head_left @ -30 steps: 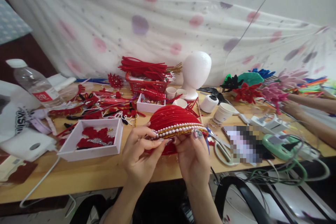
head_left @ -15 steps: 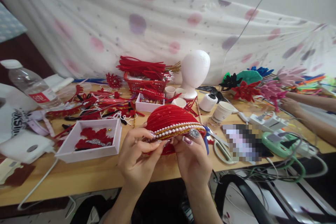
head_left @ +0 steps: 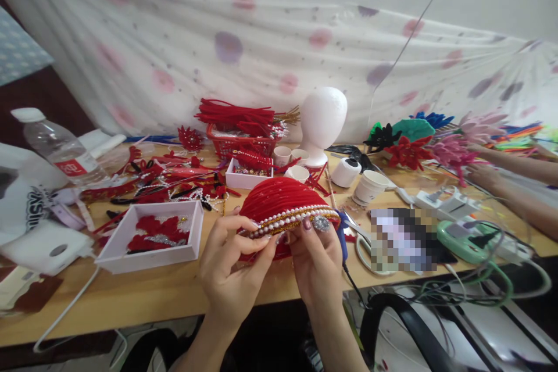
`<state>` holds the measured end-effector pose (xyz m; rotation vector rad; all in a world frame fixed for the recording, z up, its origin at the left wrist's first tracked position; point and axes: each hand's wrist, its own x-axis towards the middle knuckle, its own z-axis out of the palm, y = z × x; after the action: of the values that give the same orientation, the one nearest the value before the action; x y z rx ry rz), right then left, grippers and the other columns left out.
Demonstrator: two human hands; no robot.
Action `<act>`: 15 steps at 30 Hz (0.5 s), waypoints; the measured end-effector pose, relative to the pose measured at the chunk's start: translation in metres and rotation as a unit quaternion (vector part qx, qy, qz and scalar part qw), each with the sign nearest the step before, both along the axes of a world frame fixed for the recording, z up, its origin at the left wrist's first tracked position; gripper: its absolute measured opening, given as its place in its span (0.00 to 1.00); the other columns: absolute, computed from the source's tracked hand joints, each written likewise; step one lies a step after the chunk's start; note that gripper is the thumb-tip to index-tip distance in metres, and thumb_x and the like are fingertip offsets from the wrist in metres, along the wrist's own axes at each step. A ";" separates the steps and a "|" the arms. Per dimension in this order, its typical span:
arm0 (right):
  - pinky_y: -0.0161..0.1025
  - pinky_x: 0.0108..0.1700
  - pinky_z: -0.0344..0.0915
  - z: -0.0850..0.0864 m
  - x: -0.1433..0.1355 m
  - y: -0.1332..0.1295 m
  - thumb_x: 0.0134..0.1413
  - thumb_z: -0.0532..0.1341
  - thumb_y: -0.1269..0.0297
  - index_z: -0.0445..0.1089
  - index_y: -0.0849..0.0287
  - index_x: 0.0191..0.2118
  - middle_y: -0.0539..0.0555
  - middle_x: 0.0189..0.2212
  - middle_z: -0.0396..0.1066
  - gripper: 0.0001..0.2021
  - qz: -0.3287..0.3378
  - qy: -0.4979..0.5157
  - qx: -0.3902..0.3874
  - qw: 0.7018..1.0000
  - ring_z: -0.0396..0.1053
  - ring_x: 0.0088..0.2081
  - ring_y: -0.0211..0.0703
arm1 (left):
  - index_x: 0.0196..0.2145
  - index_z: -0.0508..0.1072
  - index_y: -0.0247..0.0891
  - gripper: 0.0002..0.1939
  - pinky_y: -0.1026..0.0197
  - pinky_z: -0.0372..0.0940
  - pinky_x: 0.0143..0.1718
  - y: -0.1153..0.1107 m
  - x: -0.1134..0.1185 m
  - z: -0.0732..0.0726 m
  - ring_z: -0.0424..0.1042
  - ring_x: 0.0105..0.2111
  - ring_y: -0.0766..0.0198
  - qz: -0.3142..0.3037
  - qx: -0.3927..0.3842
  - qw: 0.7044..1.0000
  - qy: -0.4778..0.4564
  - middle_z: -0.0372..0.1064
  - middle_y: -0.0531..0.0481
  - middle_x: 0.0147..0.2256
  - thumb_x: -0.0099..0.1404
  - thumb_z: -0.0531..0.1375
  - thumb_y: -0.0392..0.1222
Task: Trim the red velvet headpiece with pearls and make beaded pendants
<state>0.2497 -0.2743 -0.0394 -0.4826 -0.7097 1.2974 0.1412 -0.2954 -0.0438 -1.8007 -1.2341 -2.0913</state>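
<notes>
A red pleated headpiece (head_left: pixel 279 199) is held up over the front of the table. White pearl strands and a gold band (head_left: pixel 300 215) run along its near edge, and a round silvery ornament (head_left: pixel 321 224) sits near the right end. My left hand (head_left: pixel 233 261) is closed on the left part of that edge, its thumb and fingers pinching the trim. On the right, my right hand (head_left: pixel 318 261) grips the edge with its thumb up against the pearls; its other fingers are mostly hidden. Beside it, a blue tool (head_left: pixel 344 235) with a black cord is partly covered.
A white tray (head_left: pixel 107 253) with red pieces stands left. Behind are a red basket (head_left: pixel 213 142), paper cups (head_left: pixel 368 186), a white foam head (head_left: pixel 322 119) and a thread spool (head_left: pixel 346 172). Scissors, a phone and power strips (head_left: pixel 464 241) lie right. Another person's hand (head_left: pixel 482 177) is far right.
My right thumb has shifted up and left onto the pearl trim. The headpiece stays in both hands, and the whole view has shifted slightly.
</notes>
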 end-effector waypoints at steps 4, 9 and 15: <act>0.42 0.43 0.72 -0.002 0.001 0.001 0.53 0.71 0.63 0.73 0.52 0.51 0.53 0.41 0.76 0.19 0.006 -0.008 -0.003 1.000 0.73 0.40 0.45 | 0.29 0.74 0.38 0.09 0.60 0.69 0.41 0.000 0.000 0.000 0.73 0.38 0.67 -0.002 -0.002 1.000 -0.001 0.69 0.53 0.36 0.59 0.67 0.26; 0.44 0.45 0.71 -0.003 0.000 0.003 0.53 0.71 0.63 0.73 0.51 0.51 0.53 0.43 0.76 0.19 0.002 -0.014 -0.005 1.000 0.73 0.40 0.45 | 0.29 0.73 0.38 0.10 0.60 0.71 0.43 0.001 0.002 -0.002 0.73 0.37 0.67 0.002 0.001 1.000 -0.012 0.70 0.54 0.34 0.58 0.67 0.25; 0.40 0.41 0.71 0.000 -0.003 0.001 0.52 0.72 0.63 0.73 0.52 0.50 0.51 0.38 0.76 0.19 -0.017 -0.007 -0.010 1.000 0.72 0.35 0.42 | 0.28 0.72 0.38 0.12 0.49 0.73 0.50 0.007 0.009 -0.005 0.72 0.35 0.67 0.029 0.033 0.999 -0.030 0.68 0.55 0.32 0.58 0.67 0.25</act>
<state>0.2471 -0.2731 -0.0396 -0.5198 -0.6980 1.2710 0.1502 -0.2884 -0.0485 -1.6653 -1.2013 -2.1437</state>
